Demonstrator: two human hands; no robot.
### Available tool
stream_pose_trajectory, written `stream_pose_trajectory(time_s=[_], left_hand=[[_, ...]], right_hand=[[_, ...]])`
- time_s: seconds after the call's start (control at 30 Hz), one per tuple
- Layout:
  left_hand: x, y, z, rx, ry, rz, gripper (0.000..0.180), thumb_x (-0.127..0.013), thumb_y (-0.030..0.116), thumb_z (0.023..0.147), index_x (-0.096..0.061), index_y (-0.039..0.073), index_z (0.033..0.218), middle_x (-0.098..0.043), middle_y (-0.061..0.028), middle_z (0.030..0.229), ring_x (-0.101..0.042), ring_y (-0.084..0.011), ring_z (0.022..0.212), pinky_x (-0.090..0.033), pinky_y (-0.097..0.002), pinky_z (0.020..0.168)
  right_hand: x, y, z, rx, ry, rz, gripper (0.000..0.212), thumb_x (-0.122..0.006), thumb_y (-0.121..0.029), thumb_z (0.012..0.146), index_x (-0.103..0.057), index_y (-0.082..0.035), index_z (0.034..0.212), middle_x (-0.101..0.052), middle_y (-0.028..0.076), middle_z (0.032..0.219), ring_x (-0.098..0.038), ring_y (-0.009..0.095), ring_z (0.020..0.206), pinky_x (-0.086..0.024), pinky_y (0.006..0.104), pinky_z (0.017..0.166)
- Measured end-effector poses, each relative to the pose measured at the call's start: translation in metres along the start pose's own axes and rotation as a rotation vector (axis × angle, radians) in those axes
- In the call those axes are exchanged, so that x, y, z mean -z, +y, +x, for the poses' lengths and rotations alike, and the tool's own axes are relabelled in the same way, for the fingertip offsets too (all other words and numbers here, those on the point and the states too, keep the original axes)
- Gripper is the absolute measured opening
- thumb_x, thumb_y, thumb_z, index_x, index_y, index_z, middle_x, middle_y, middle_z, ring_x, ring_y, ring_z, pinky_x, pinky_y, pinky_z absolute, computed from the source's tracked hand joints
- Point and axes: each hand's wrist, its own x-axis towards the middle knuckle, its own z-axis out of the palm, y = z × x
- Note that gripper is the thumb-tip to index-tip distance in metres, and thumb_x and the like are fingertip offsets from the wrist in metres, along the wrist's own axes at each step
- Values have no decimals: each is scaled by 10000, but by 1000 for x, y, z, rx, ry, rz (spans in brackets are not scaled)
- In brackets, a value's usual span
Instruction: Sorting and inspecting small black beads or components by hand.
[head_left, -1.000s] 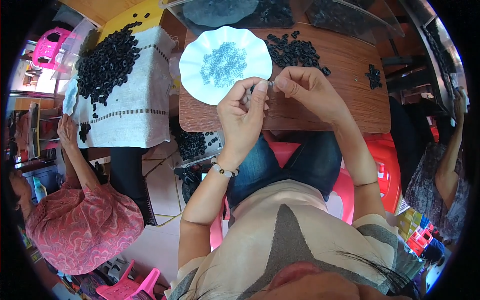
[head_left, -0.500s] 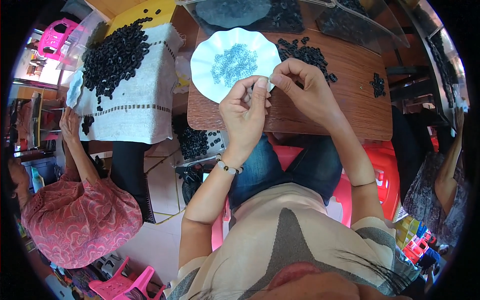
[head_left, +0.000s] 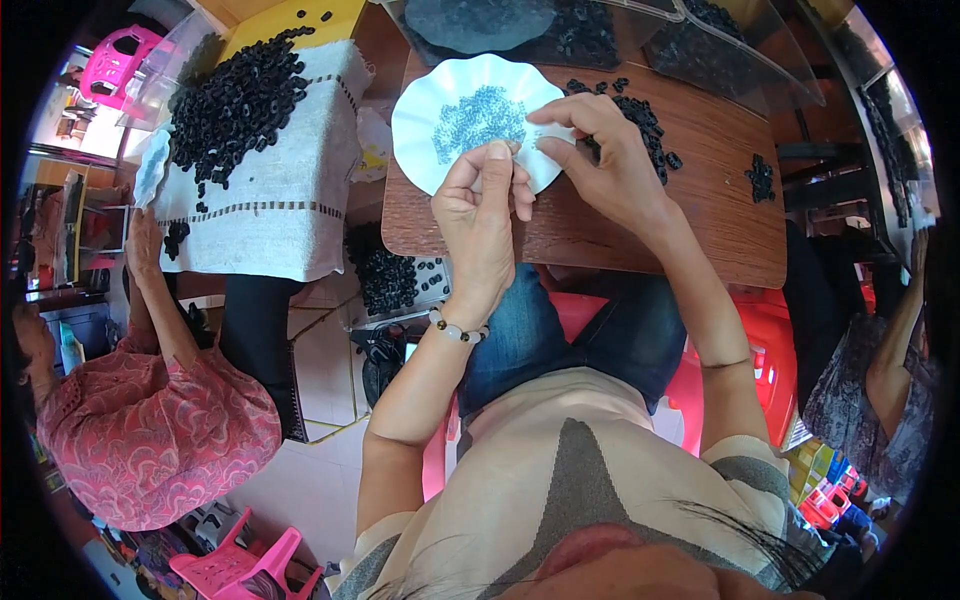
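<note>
In the head view, two bare hands are at work over a brown wooden worktop (head_left: pixel 720 225). The left hand (head_left: pixel 487 190) has its thumb and first finger pressed together in a pinch. A tiny bit seems to show at the tips, but it is too small to tell what it is. The right hand (head_left: pixel 590 145) is just beside it, with a small gap between its thumb and first finger. I cannot see anything clearly in that gap.

Under the fingertips is a white plate (head_left: pixel 412 135) with a wavy edge. It sits on the worktop, near the front of the person. A heap of tiny see-through bits (head_left: pixel 470 110) lies in the middle of it. The right fingers are over the right side of the plate, and the left thumb tip is over its lower part.

To the right of the plate is a pile of small black pieces (head_left: pixel 645 125), partly hidden by the right hand. A little black bunch (head_left: pixel 760 180) lies well apart, near the right edge. Clear plastic bins (head_left: pixel 735 75) stand at the back. A bead bracelet (head_left: pixel 458 331) goes around the left wrist.

On the left, a white cloth (head_left: pixel 290 240) with dark stripes holds a big black heap (head_left: pixel 235 105). A co-worker in a pink patterned top (head_left: pixel 160 440) sits there.
</note>
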Motion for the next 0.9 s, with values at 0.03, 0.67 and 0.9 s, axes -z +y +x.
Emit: stream_pose_trajectory(time_s=[0.03,0.67,0.9], left_hand=[[0,0,-1,7,-10,2,238,-656,233,1045,-704,0,1052,-655,-26,796,-551,-88,605,-429,-211,531],[-8,-1,-10,364,-206,-140,358,-552,278,1092,-633,-34,1247,-732,-181,1128,-733,-170,917,-617,-273,783],[-11,-6,-15,351,-237,-22,341,-560,283,1090,-648,-25,1208,-729,-149,1135,-733,-170,951,-615,-280,814]], right_hand=[[-3,2,1,-18,-6,28,170,-735,-73,912,-734,-54,1081,-700,70,1000,-597,209,912,-482,334,765],[40,-27,-43,99,89,-1,159,-782,21,825,-751,-32,972,-704,82,940,-627,203,891,-486,307,788],[33,-18,-56,130,125,-50,233,-803,6,776,-773,-77,992,-718,50,946,-612,236,906,-494,339,788]])
